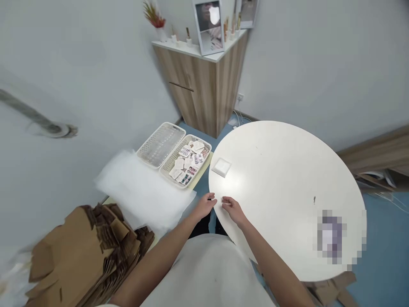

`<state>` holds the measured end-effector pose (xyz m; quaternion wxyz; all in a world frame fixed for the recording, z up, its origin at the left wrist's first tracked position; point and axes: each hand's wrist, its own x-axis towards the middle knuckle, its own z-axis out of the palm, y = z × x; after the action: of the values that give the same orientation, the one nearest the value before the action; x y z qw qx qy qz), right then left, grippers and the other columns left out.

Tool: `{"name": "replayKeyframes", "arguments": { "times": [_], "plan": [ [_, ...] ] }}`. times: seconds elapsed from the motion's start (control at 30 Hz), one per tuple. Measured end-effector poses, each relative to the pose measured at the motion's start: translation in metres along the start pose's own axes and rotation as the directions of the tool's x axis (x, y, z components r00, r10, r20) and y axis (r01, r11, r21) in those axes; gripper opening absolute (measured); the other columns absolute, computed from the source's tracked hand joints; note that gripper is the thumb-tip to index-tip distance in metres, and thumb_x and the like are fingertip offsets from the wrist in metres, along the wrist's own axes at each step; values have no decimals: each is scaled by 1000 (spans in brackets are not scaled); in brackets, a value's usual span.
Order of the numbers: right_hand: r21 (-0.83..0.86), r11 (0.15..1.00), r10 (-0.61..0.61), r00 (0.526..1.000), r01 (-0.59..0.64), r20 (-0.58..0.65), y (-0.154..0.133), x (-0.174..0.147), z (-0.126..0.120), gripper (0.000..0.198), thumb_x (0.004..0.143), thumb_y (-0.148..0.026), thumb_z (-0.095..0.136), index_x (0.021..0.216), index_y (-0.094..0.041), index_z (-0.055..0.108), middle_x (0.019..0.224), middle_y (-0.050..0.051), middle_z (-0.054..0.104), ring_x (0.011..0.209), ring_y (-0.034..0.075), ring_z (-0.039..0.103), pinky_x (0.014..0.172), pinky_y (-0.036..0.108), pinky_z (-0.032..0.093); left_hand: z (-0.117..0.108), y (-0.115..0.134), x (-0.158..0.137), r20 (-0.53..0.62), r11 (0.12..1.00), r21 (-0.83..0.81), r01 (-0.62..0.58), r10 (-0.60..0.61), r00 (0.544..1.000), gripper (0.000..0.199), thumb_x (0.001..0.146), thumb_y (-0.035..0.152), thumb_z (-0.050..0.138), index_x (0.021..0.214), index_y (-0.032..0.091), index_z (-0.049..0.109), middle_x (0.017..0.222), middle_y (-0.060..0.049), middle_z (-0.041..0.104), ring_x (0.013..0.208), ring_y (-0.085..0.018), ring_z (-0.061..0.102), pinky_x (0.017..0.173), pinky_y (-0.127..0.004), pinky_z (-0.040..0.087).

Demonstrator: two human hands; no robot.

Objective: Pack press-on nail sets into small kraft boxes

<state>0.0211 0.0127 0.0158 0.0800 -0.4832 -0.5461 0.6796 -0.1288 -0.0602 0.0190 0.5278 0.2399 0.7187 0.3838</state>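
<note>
My left hand hovers by the near left edge of a round white table, its fingers slightly curved and apart. Just across from it, over the table's rim, is my right hand, also with loosely bent fingers and nothing between them. A narrow gap separates the two hands. Beyond them on the tabletop lies a small flat square white item with a pale grey border; its kind is unclear. To the left, a white plastic basket holds several small cards with coloured pieces on them.
A second white basket adjoins the first. White foam-like sheets and stacked flat cardboard boxes lie at left. A wooden cabinet with framed pictures stands in the corner. A pixelated patch covers something on the table's right side.
</note>
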Motion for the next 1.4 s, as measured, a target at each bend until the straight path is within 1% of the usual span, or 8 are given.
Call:
{"name": "replayKeyframes", "arguments": {
  "times": [0.23,0.4,0.6,0.7,0.83,0.97,1.17,1.4],
  "plan": [
    [-36,998,-35,979,43,203,7,-1,37,39,66,-37,56,101,-18,58,98,8,62,80,17,60,76,32,46,-40,-28,-66,-180,999,45,-7,15,983,46,73,42,54,113,19,50,124,-11,48,100,-21,55,82,-32,45],
    [-114,984,-93,944,136,317,-12,3,72,38,66,-40,56,97,-18,59,93,7,63,77,17,60,72,31,47,-83,-32,-121,-424,988,152,-39,101,900,42,75,38,51,113,20,50,119,-10,51,91,-19,57,75,-30,47],
    [-176,922,-194,803,346,564,-40,-6,145,35,70,-39,53,98,-19,57,95,7,62,78,18,59,73,34,47,-139,-33,-197,-601,909,413,-58,320,732,40,79,37,44,115,19,48,115,-9,51,96,-19,54,82,-32,44],
    [-201,856,-247,718,476,650,-57,-22,192,32,72,-37,51,98,-20,57,96,6,62,78,17,59,72,33,47,-167,-46,-233,-660,888,460,7,336,672,45,81,39,41,121,20,42,117,-9,52,99,-21,53,86,-35,41],
    [-220,673,-373,580,707,724,-77,-50,249,29,74,-29,48,102,-22,54,102,6,59,85,17,57,75,33,46,-202,-79,-272,-706,874,458,164,245,664,56,78,50,41,124,18,41,119,-11,51,106,-26,49,85,-36,40],
    [-289,344,-484,432,893,761,-83,-72,295,35,74,-25,50,108,-21,53,114,8,50,105,20,47,89,36,38,-223,-120,-297,-678,844,479,243,179,713,66,71,60,43,120,16,47,118,-14,52,107,-30,48,85,-37,39],
    [-521,-41,-442,452,853,775,-75,-89,338,28,71,-20,55,98,-19,57,118,13,48,106,29,43,85,42,36,-231,-166,-306,-657,817,518,253,191,730,51,73,54,45,101,14,58,98,-15,58,94,-29,54,78,-36,40],
    [-546,-116,-456,444,830,771,-83,-106,348,33,73,-20,51,106,-18,53,115,13,50,103,29,44,84,42,35,-243,-174,-303,-603,846,517,131,251,758,34,81,43,39,79,19,62,81,-10,60,80,-24,57,70,-32,41]
  ]
}}
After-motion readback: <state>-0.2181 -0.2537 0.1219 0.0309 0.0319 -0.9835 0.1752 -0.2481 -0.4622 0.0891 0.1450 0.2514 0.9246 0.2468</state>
